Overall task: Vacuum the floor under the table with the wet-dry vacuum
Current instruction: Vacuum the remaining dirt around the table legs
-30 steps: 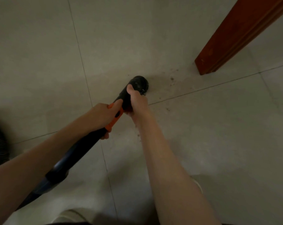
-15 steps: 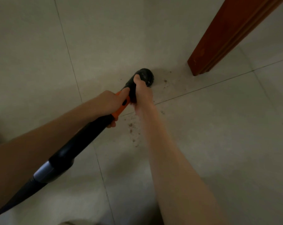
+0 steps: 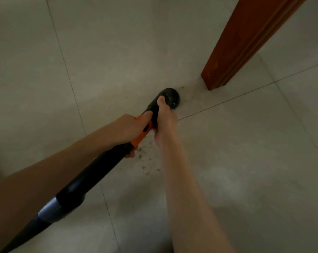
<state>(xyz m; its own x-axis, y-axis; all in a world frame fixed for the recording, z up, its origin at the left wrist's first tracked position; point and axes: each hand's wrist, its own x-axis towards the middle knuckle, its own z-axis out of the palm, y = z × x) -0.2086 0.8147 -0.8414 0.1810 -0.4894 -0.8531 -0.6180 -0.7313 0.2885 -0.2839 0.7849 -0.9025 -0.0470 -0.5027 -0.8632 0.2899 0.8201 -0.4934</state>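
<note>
We observe both hands clamped on the vacuum wand (image 3: pixel 92 172), a black tube that runs from the lower left corner up toward the middle of the view. The left hand (image 3: pixel 130 130) wraps its fingers around the wand at the orange collar (image 3: pixel 141 133), thumb laid along the top. The right hand (image 3: pixel 165 121) takes its grip just ahead of the left, fingers curled round the black neck directly behind the round brush nozzle (image 3: pixel 170 98), thumb pointing toward the nozzle. The two hands touch or nearly touch; we cannot tell which.

The nozzle sits just beyond the right hand's grip, its bristled rim down at the tiled floor (image 3: pixel 245 161). We cannot confirm whether the bristles press on the tile. Beyond and to the right of the nozzle stands a red-brown wooden table leg (image 3: pixel 245 42), near the nozzle but apart from it, its foot resting on the floor. A few dark specks (image 3: pixel 182 87) lie between nozzle and leg.

Beneath the hands, on the near side of the grip, we note a scatter of brown debris (image 3: pixel 145 159) on the tile. A silver band (image 3: pixel 48 209) circles the wand well behind the left hand, toward the lower left corner.
</note>
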